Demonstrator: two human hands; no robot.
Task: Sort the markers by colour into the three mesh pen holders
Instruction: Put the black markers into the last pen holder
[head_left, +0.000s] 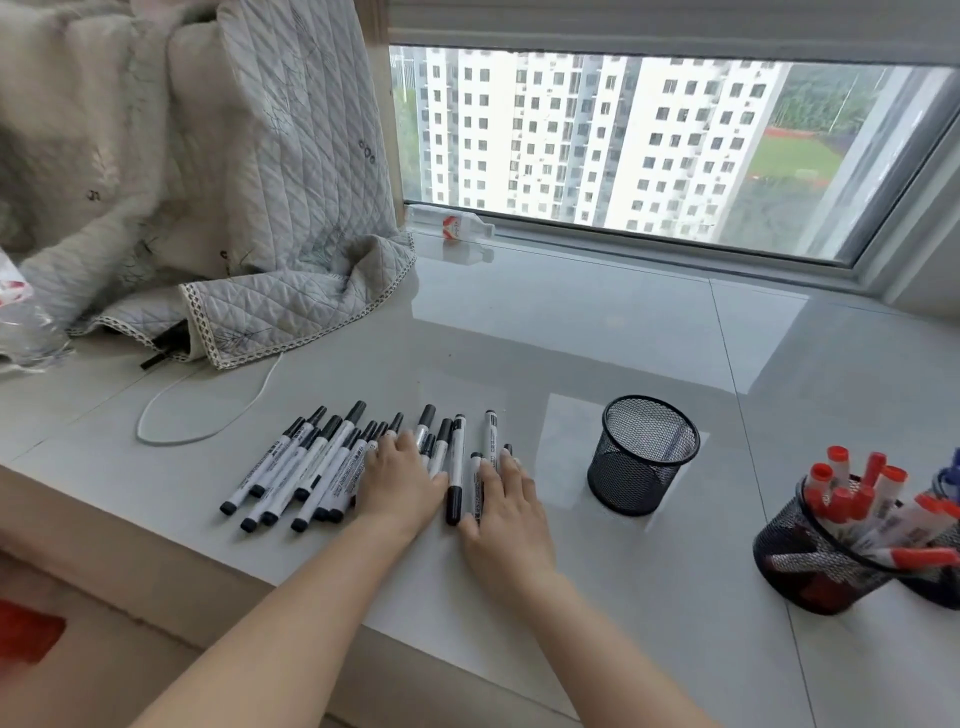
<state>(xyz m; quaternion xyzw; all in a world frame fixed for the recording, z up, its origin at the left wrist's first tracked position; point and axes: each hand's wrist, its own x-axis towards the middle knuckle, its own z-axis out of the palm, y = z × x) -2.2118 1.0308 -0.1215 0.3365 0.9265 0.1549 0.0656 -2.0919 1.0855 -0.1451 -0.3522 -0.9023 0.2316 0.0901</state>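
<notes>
While the black markers (332, 462) lie loose near the sill's front edge, the left hand (402, 480) and right hand (506, 501) are laid flat on them, fingers straight, nothing grasped. Light, stiff, smooth barrels likely roll; mid-barrel bunching is advised. The empty holder (641, 457) stands rightward.

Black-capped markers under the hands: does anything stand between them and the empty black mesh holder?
Nothing visible. Only bare glossy white surface lies between the black-capped markers and the empty black mesh holder.
</notes>
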